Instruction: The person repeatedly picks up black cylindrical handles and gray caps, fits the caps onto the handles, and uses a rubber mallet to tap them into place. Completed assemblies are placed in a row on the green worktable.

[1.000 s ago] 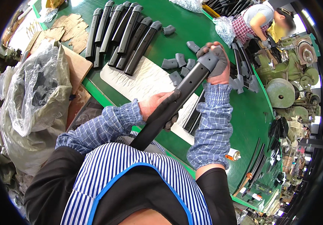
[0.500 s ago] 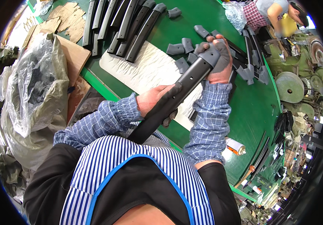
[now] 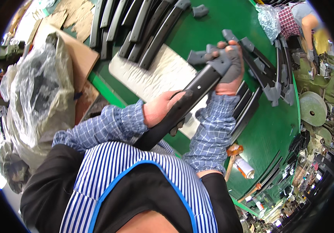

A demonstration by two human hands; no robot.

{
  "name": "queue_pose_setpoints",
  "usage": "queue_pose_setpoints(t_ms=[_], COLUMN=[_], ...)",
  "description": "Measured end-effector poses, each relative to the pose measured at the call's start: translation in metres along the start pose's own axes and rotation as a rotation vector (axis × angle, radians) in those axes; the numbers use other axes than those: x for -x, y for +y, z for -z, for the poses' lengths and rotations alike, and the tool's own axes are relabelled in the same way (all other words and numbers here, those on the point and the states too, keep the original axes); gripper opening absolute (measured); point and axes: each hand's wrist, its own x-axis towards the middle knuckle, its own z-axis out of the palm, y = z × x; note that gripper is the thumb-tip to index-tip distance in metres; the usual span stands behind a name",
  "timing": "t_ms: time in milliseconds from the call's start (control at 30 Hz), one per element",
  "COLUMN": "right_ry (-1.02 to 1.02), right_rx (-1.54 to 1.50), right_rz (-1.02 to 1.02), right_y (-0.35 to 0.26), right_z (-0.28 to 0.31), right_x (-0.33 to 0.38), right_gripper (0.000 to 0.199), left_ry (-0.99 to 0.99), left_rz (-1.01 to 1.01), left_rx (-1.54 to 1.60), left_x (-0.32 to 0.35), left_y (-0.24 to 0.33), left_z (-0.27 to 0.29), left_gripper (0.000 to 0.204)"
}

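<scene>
A long black bar (image 3: 190, 93) with small holes slants up and away from my apron. My left hand (image 3: 161, 108), in a dark fingertip glove, wraps around its middle. At its far end sits a grey plastic end piece (image 3: 221, 64). My right hand (image 3: 232, 66), its palm dark-gloved, closes around that piece and the bar's tip. Just beyond lie loose grey end pieces (image 3: 197, 57), partly hidden by my right hand. Under the bar is a white padded sheet (image 3: 136, 73).
Several black bars with grey ends (image 3: 161, 37) lie at the far left of the green table (image 3: 269, 128); more bars (image 3: 262, 73) lie right. A hammer (image 3: 235, 150) and spray can (image 3: 244, 168) are beside my right sleeve. A plastic-covered sack (image 3: 39, 97) stands left. Another person (image 3: 297, 19) works far right.
The view has shifted, so the table's things appear moved. A hammer now shows beside my right sleeve. Both hands keep their hold on the bar and its end piece.
</scene>
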Motion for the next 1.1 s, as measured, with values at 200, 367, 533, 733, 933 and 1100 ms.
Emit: queue_pose_setpoints(t_ms=[200,367,533,733,933,1100], right_ry=[0.165,-0.169,-0.361,0.008,0.314,0.610], right_rx=[0.580,2.163,2.461,1.093,-0.198,0.055], right_rz=[-0.054,0.580,0.150,0.224,0.098,0.047], right_y=[0.074,0.096,0.080,0.017,-0.055,-0.086], right_z=[0.014,0.054,0.058,0.068,0.139,0.161], right_x=[-0.126,-0.244,-0.267,-0.096,0.139,0.271], right_gripper=[0.024,0.046,0.045,0.035,0.080,0.074], left_ry=[0.519,1.051,1.100,1.078,0.117,0.529], left_rz=[-0.583,-0.557,-0.787,-1.062,-0.494,-0.248], left_rx=[-0.743,-1.335,-1.458,-1.712,-1.150,-1.373], left_x=[-0.094,-0.163,-0.186,-0.175,-0.201,-0.246], left_y=[0.078,0.159,0.173,0.144,-0.055,-0.133], left_z=[0.106,0.211,0.222,0.142,-0.020,-0.110], left_gripper=[0.046,0.055,0.046,0.047,0.046,0.069])
